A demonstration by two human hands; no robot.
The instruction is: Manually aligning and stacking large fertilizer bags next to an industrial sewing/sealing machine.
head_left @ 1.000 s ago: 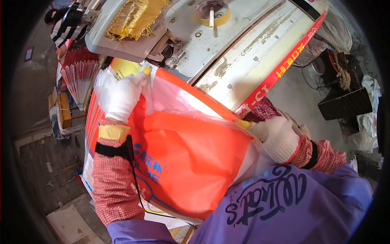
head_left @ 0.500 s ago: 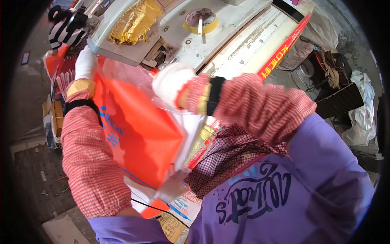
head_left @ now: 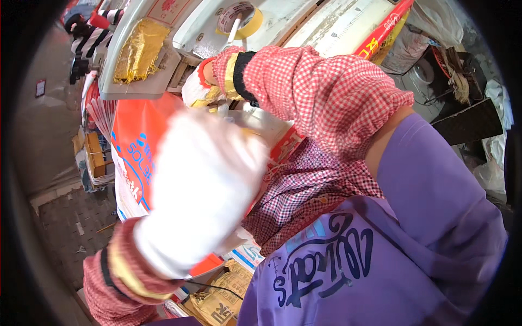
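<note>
My left hand [head_left: 209,168], in a white glove, is raised close in front of the red bag and smeared by motion, so its fingers cannot be made out. The red bag [head_left: 142,115], printed in blue and white, hangs partly hidden behind that hand, its upper edge at the underside of a pale grey machine [head_left: 179,41]. Farther off, my right hand [head_left: 200,89] is at the machine's lower edge. Its gloved fingers look curled in, and what they hold, if anything, is hidden.
On the machine lie a gold woven cloth [head_left: 140,51] and a tape roll [head_left: 247,24] with a white stick. A red strip [head_left: 380,35] runs along the worktop's right side. Brown paper sacks [head_left: 220,296] lie low in front; a dark box [head_left: 462,127] stands at right.
My left hand has come from the bag's far left edge toward me. My right hand has moved left, up to the machine. The bag has shifted left, and the whole view has turned slightly.
</note>
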